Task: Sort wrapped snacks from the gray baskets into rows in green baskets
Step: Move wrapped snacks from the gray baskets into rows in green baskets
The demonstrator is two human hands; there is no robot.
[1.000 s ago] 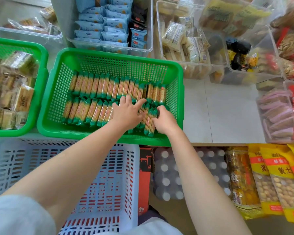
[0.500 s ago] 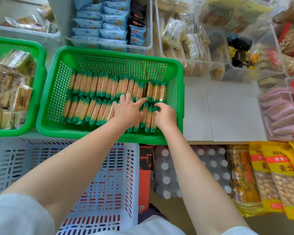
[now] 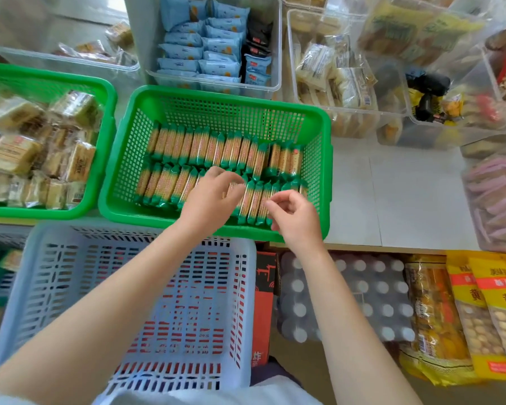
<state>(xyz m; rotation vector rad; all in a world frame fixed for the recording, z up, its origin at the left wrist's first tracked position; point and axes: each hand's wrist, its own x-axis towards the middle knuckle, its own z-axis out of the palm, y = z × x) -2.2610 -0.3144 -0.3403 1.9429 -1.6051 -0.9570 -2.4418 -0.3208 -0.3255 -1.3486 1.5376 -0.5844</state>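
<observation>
I see my left hand [image 3: 209, 197] and right hand [image 3: 294, 216] loosely curled, grasping nothing. Below them, green-ended wrapped biscuit sticks [image 3: 216, 150] fill the green plastic mesh basket [image 3: 231, 96]

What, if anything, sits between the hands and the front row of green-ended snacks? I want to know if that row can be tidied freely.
Nothing visible does. The left hand and right hand hover directly over the front row of snacks inside the open-topped green basket.
</observation>
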